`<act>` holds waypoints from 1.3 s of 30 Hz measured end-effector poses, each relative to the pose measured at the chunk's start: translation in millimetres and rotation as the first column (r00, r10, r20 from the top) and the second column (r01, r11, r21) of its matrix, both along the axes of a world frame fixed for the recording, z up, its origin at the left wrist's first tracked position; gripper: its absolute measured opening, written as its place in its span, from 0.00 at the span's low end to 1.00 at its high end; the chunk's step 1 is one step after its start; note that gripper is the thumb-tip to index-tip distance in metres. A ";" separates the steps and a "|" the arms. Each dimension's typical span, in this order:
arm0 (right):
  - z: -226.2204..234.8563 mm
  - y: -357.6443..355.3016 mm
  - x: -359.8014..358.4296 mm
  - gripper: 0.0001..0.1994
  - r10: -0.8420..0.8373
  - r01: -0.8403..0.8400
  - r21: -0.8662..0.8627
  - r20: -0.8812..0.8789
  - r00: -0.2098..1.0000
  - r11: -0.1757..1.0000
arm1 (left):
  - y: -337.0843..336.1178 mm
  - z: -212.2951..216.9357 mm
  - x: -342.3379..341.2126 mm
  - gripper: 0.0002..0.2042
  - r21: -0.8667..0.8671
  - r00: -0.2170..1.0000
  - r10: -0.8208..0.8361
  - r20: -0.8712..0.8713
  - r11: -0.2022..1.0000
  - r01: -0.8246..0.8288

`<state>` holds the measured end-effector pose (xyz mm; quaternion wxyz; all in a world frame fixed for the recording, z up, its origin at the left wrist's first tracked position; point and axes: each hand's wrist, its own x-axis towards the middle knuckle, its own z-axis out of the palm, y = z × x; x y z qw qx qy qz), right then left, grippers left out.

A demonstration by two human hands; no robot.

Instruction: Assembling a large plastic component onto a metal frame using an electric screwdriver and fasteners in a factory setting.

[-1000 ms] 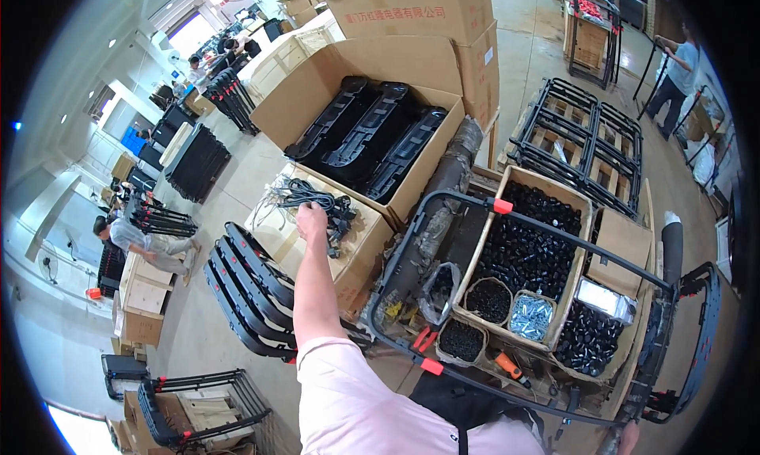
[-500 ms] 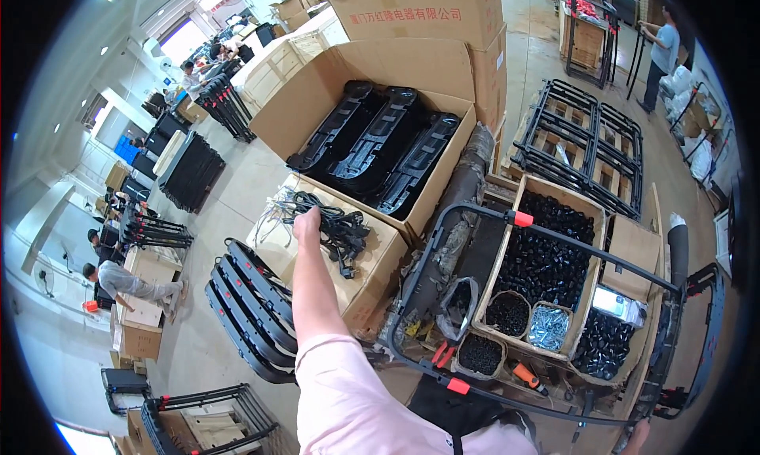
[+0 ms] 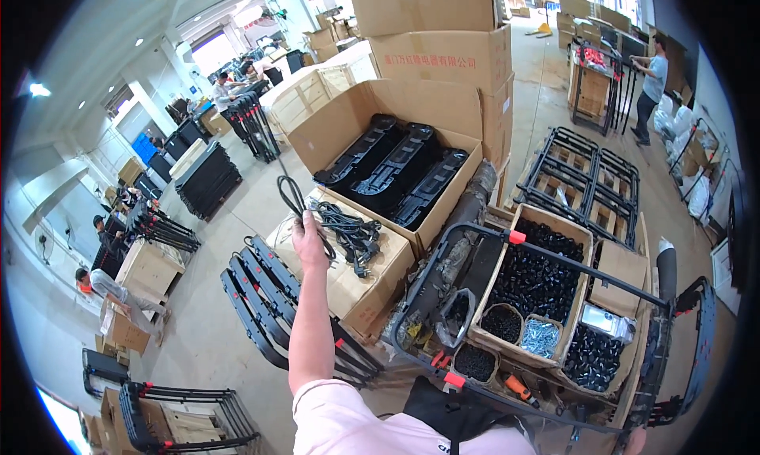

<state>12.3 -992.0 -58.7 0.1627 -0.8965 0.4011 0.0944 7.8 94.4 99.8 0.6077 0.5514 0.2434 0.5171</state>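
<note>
My left hand [image 3: 311, 245] is closed around a coiled black power cord [image 3: 291, 190], whose loop sticks up above the fingers. Just right of the hand, a pile of black power cords [image 3: 348, 232] with plugs lies on a closed cardboard box [image 3: 388, 261]. Only a small part of my right hand [image 3: 636, 439] shows at the lower right edge, by the corner of a dark tubular metal frame [image 3: 594, 275]; its fingers cannot be made out. That frame, with red clips, lies across the bench in front of me.
An open carton [image 3: 467, 170] of black moulded parts stands beyond the cords. Bins of black plastic pieces [image 3: 546, 269] and silver screws [image 3: 541, 336] sit under the frame, near an orange-handled tool [image 3: 518, 388]. Folded black frames [image 3: 265, 296] stand left. Other people work farther off.
My left hand has risen off the pile with a coiled cord in its grip. The view has tilted upward. My right hand stays by the frame's corner.
</note>
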 end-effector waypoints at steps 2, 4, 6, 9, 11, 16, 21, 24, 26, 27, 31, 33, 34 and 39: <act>-18.7 -19.6 -2.1 0.20 0.208 -0.215 -0.183 -0.055 0.977 0.959 | -41.9 13.8 -12.6 0.13 0.061 0.998 -0.051 -0.044 0.997 0.053; -42.0 -47.9 -5.4 0.20 0.387 -0.412 -0.360 -0.145 0.911 0.837 | -81.3 6.4 -25.8 0.13 0.056 0.989 -0.142 -0.043 0.988 0.144; -52.5 -7.6 14.6 0.19 0.497 -0.444 -0.363 0.063 0.865 0.819 | -156.1 18.5 -39.8 0.13 -0.003 0.966 -0.196 -0.168 0.980 0.198; 72.4 224.1 37.3 0.17 0.623 -0.699 0.053 0.408 0.667 0.713 | -242.1 0.6 -83.1 0.11 -0.109 0.867 -0.404 -0.292 0.915 0.389; 95.4 299.2 33.3 0.19 0.601 -0.763 0.424 0.471 0.646 0.488 | -313.3 -28.8 -84.8 0.09 -0.171 0.706 -0.635 -0.313 0.769 0.616; 123.0 438.8 11.2 0.19 0.214 -0.735 0.666 0.742 0.636 -0.129 | -447.1 -71.4 -122.2 0.10 -0.336 0.390 -0.890 -0.236 0.452 0.827; 93.3 454.7 -2.7 0.16 0.048 -0.700 0.709 0.704 0.708 -0.086 | -486.0 -99.6 -146.0 0.14 -0.388 0.454 -0.870 -0.190 0.492 0.780; 85.0 473.7 -2.0 0.15 -0.134 -0.489 0.825 0.471 0.872 -0.282 | -488.2 -111.9 -151.2 0.19 -0.413 0.385 -0.911 -0.151 0.412 0.812; 97.6 481.1 11.3 0.17 -0.224 -0.289 0.867 0.212 0.951 -0.406 | -496.7 -107.7 -157.0 0.20 -0.487 0.330 -0.932 -0.149 0.360 0.796; 73.9 470.6 39.4 0.18 -0.277 -0.317 0.808 0.198 0.940 -0.497 | -507.1 -103.3 -156.3 0.22 -0.550 0.255 -0.956 -0.142 0.291 0.783; 78.7 458.3 92.8 0.16 -0.388 -0.222 0.825 0.003 0.922 -0.520 | -506.7 -100.2 -166.2 0.24 -0.646 0.200 -0.977 -0.076 0.202 0.736; 78.4 443.9 119.3 0.16 -0.429 -0.254 0.824 0.014 0.903 -0.507 | -500.1 -101.1 -172.5 0.24 -0.632 0.173 -0.982 -0.076 0.181 0.754; 80.4 443.3 125.8 0.15 -0.458 -0.273 0.823 0.018 0.889 -0.497 | -493.8 -100.1 -178.4 0.23 -0.658 0.149 -0.985 -0.086 0.169 0.734; 102.1 461.1 135.4 0.15 -0.467 -0.352 0.826 0.124 0.875 -0.440 | -466.5 -84.5 -197.1 0.22 -0.504 0.073 -0.959 -0.274 0.208 0.838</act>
